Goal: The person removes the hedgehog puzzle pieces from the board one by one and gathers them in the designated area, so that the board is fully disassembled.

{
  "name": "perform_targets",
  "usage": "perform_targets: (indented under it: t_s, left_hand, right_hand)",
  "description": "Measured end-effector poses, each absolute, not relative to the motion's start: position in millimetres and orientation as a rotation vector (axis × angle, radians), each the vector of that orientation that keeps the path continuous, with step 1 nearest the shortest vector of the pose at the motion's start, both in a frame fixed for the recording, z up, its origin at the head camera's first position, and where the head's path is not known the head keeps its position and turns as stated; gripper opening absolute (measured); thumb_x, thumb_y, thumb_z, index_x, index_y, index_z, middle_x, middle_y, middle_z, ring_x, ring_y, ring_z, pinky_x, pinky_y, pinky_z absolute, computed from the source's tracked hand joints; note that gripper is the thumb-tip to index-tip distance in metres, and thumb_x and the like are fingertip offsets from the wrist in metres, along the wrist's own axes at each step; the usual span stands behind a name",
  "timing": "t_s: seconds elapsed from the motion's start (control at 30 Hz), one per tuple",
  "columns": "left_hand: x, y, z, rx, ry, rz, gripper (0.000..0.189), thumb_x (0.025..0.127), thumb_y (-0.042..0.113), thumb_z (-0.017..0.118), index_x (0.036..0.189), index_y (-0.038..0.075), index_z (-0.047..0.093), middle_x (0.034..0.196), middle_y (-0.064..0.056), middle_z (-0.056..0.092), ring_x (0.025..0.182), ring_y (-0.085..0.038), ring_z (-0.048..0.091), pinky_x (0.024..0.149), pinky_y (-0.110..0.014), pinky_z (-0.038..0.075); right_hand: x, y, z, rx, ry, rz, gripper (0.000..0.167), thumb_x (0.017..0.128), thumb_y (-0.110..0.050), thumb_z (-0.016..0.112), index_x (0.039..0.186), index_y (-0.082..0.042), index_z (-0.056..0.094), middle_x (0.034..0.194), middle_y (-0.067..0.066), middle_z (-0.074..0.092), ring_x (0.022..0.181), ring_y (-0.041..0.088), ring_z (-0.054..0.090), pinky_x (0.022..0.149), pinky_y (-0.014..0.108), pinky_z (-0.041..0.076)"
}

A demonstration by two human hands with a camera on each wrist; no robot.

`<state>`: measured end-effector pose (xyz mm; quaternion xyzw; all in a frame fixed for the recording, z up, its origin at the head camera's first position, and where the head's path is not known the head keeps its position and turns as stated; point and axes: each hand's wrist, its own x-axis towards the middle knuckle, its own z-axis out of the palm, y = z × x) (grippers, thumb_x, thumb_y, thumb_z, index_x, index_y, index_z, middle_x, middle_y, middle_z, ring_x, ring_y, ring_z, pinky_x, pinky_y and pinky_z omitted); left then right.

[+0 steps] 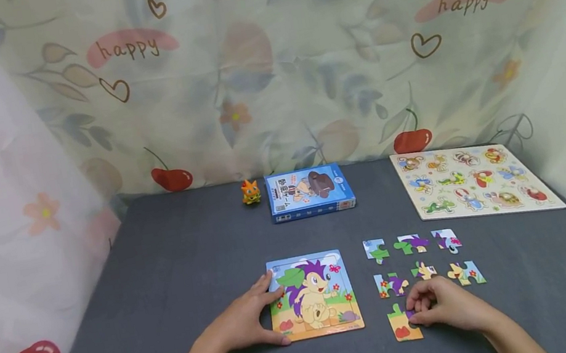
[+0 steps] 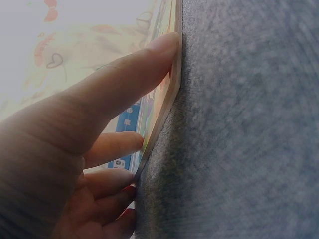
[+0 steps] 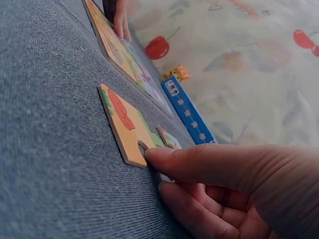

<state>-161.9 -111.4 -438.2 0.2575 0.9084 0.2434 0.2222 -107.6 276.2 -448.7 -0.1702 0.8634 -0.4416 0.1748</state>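
Observation:
The left hand (image 1: 247, 318) rests along the left edge of a square hedgehog puzzle board (image 1: 355, 308), its thumb at the near left corner and its fingers farther up. In the left wrist view, that thumb (image 2: 134, 64) touches the board's rim. At the right, the right hand (image 1: 445, 304) has curled fingers, with thumb and index at the right edge of a yellow jigsaw piece (image 1: 402, 331) with red shapes and a green tab. The right wrist view shows the thumb (image 3: 199, 162) by the notch of this piece; the contact is partly hidden.
Several jigsaw pieces lie in two rows beyond the right hand, including a green-and-blue piece (image 1: 375, 248) and a flowered piece (image 1: 473, 274). Farther back are an orange figurine (image 1: 250, 192), a blue box (image 1: 310, 192) and an insect picture board (image 1: 475, 182). Printed curtains surround the table.

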Motion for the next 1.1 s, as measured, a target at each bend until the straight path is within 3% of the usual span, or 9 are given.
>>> perform_targets:
  t_s: [0.33,0.63,1.1]
  left_hand:
    - [-160,-113,-438,0.711,2.510,0.675,0.093,0.066,0.061,0.073,0.142,0.018,0.041,0.157,-0.010,0.014,0.144,-0.030,0.015,0.110,-0.055,0.025]
    - [-160,-114,-438,0.691,2.517,0.681,0.093,0.066,0.060,0.074,0.142,0.017,0.041,0.157,-0.011,0.015,0.144,-0.031,0.015,0.110,-0.056,0.026]
    - [-161,-111,-439,0.690,2.501,0.693,0.093,0.066,0.060,0.074,0.142,0.018,0.040,0.157,-0.011,0.014,0.144,-0.031,0.015,0.110,-0.055,0.025]
  right_hand:
    - [-109,276,-448,-0.461,2.397,-1.273,0.026,0.078,-0.020,0.075,0.087,0.000,0.062,0.067,-0.005,0.054,0.058,-0.001,0.050,0.052,0.018,0.044]
    - [-121,267,-437,-0.408,2.359,-1.381,0.032,0.080,-0.019,0.074,0.098,0.005,0.062,0.073,0.004,0.059,0.059,0.005,0.055,0.056,0.024,0.052]
    - [-151,213,-418,-0.485,2.437,-1.288,0.034,0.079,-0.020,0.075,0.102,0.003,0.064,0.081,0.006,0.061,0.063,0.011,0.054,0.056,0.022,0.048]
